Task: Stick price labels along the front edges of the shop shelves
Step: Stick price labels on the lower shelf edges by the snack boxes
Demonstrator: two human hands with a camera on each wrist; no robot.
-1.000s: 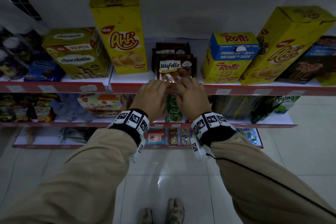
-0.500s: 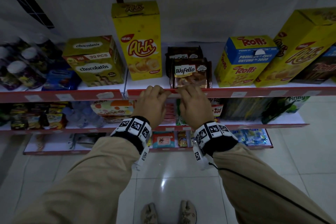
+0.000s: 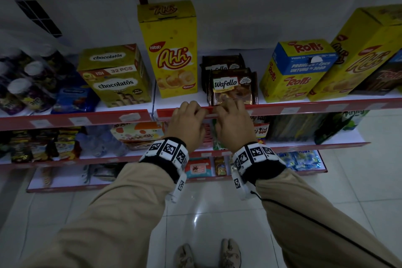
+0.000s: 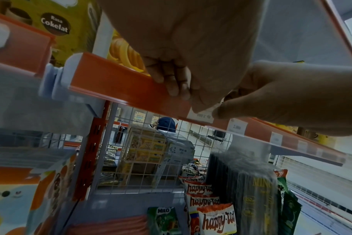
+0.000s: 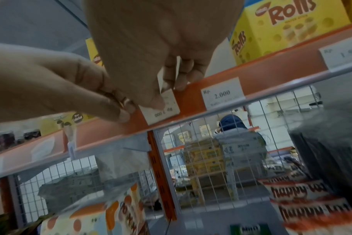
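A small white price label, printed "Rp 2.000" and upside down, lies against the red front edge of the top shelf, just below the Wafello pack. My right hand has its thumb on the label's face and its fingers curled over the top of the edge. My left hand is curled over the same edge right beside it, thumb tip on the label. In the head view both hands, left and right, sit side by side and hide the label.
Another label reading 2.000 sits on the edge just right of my hands, with more further along and on the left section. Ahh, chocolatos and Rolls boxes stand on the top shelf. Snack packs fill the shelf below.
Both hands have stayed at the same spot on the shelf edge below the Wafello pack. Only the head view has shifted, so the shelf sits further right and lower in the frame.
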